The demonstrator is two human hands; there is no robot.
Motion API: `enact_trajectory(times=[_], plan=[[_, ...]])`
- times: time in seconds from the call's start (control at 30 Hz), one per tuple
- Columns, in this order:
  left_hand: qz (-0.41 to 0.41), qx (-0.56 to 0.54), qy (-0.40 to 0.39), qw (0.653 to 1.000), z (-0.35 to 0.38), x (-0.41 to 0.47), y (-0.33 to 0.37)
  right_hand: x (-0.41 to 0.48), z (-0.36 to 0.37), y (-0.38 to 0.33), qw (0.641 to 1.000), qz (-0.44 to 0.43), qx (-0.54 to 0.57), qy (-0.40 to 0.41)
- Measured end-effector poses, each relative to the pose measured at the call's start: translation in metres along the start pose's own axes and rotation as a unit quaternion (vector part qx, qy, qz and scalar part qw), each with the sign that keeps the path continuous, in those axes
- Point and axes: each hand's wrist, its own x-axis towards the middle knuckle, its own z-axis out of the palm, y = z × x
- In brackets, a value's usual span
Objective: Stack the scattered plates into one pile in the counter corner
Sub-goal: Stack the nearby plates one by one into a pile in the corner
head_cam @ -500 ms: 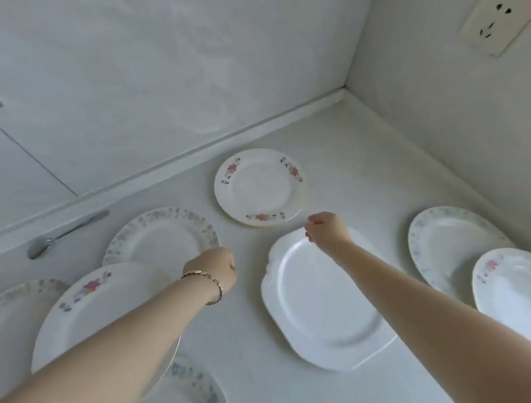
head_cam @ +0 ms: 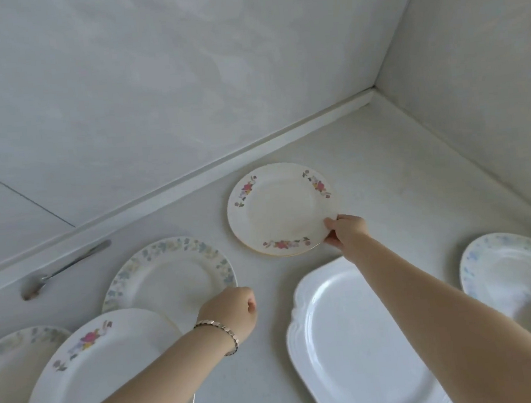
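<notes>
The right hand (head_cam: 345, 231) has reached forward and is now pinching the small round pink-flowered plate (head_cam: 279, 209), starting the pile; the left hand (head_cam: 232, 312) is staying curled, holding nothing.

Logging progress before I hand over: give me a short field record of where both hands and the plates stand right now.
right hand: pinching the near-right rim of the pink-flower plate
left hand: closed in a loose fist above the blue-rimmed plate, holding nothing visible
white platter: flat on the counter, under the right forearm
pile in corner: none yet
other plates: two at left, two at right edge, still scattered
spoon: by the back wall
</notes>
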Motion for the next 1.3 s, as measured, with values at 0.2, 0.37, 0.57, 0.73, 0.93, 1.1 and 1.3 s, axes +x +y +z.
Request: enact_trajectory(times=[0.2, 0.37, 0.57, 0.73, 0.93, 1.1, 1.3], plan=[[-0.017, -0.045, 0.002, 0.999, 0.005, -0.029, -0.012, -0.049, -0.054, 0.011, 0.993, -0.015, 0.118, -0.019], [-0.039, -0.079, 0.016, 0.996, 0.011, -0.062, -0.015, -0.107, -0.137, 0.054, 0.986, -0.024, 0.166, -0.01], [-0.05, -0.111, 0.009, 0.992, 0.027, -0.091, -0.014, -0.144, -0.196, 0.118, 0.983, 0.008, 0.183, 0.025], [-0.015, -0.143, 0.024, 0.989, 0.032, -0.116, 0.0, -0.152, -0.199, 0.151, 0.98, 0.02, 0.189, 0.052], [0.016, -0.146, 0.034, 0.989, 0.032, -0.145, 0.009, -0.159, -0.184, 0.165, 0.981, 0.019, 0.177, 0.073], [0.012, -0.152, 0.044, 0.987, 0.033, -0.15, 0.005, -0.157, -0.174, 0.172, 0.99, -0.032, 0.0, 0.135], [-0.012, -0.156, 0.025, 0.987, 0.041, -0.15, -0.007, -0.152, -0.165, 0.181, 0.947, -0.072, -0.214, 0.227]])
